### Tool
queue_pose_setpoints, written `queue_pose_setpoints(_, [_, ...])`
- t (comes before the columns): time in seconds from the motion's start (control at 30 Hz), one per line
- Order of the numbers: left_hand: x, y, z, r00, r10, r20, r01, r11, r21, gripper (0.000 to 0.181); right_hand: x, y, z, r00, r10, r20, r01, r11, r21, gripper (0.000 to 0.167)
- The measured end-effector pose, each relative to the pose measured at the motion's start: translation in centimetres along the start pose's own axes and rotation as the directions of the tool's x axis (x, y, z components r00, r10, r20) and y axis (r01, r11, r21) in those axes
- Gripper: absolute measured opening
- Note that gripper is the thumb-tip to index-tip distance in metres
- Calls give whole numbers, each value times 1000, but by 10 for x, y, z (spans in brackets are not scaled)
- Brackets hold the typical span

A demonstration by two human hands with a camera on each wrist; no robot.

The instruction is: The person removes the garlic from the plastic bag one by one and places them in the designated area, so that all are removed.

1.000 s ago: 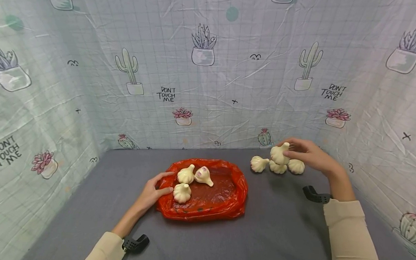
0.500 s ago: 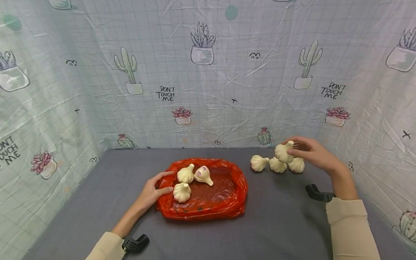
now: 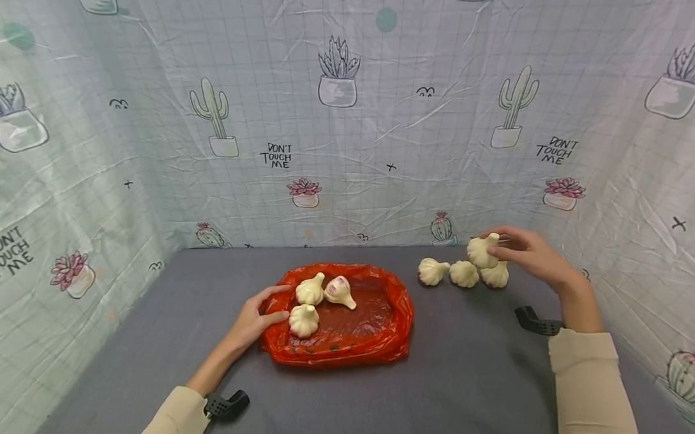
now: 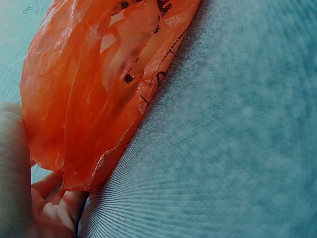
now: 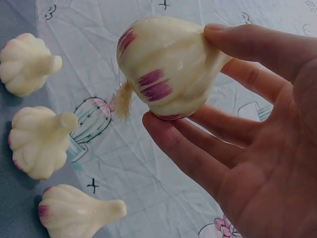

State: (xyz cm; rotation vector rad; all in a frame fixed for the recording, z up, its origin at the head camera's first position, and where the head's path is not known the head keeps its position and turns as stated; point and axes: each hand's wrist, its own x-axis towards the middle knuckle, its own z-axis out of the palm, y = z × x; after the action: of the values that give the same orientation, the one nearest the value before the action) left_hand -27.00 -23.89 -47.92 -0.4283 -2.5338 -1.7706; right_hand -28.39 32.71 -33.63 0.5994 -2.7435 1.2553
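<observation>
An orange-red plastic bag (image 3: 342, 360) lies spread open on the table, its rim rolled out. Inside, toward its left end, are three garlic bulbs (image 3: 304, 322). My left hand (image 3: 254, 316) holds the bag's left side, thumb and forefinger over the rim; its other fingers are mostly hidden behind the plastic (image 4: 89, 124). Above the table at the back right, my right hand (image 3: 530, 254) holds a garlic bulb (image 5: 166, 69) between thumb and fingers. That bulb has purple streaks and a straw-coloured root tuft. Three more garlic bulbs (image 3: 463, 274) rest in a row below it.
The grey table (image 3: 451, 386) runs back to a pale curtain (image 3: 382, 199) printed with potted cacti, which also hangs at both sides. Each wrist carries a black camera mount (image 3: 539, 322).
My right hand has moved right and slightly up with its garlic bulb, from above the middle bulb of the row to above the right one. My left hand and the bag stay put.
</observation>
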Motion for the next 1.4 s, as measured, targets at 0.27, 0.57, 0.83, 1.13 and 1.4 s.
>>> queue_pose_setpoints(0.27, [1, -1, 0, 1000, -7, 3, 7, 1000, -4, 52, -4, 7, -6, 999, 26, -19, -26, 1000, -7, 39])
queue_pose_setpoints(0.57, [0, -1, 1, 1000, -20, 4, 20, 1000, 2, 51, -9, 18, -13, 999, 11, -48, -9, 999, 45, 37])
queue_pose_setpoints(0.83, [0, 0, 0, 1000, -24, 0, 24, 1000, 3, 52, -15, 27, -21, 993, 65, -98, -59, 997, 58, 41])
queue_pose_setpoints(1.13, [1, 0, 0, 1000, -14, 2, 14, 1000, 4, 52, -20, 37, -27, 986, 113, -127, -109, 993, 38, 44])
queue_pose_setpoints(1.4, [0, 0, 0, 1000, -24, 6, 24, 1000, -2, 52, -22, 44, -29, 981, 126, -147, -121, 992, 43, 45])
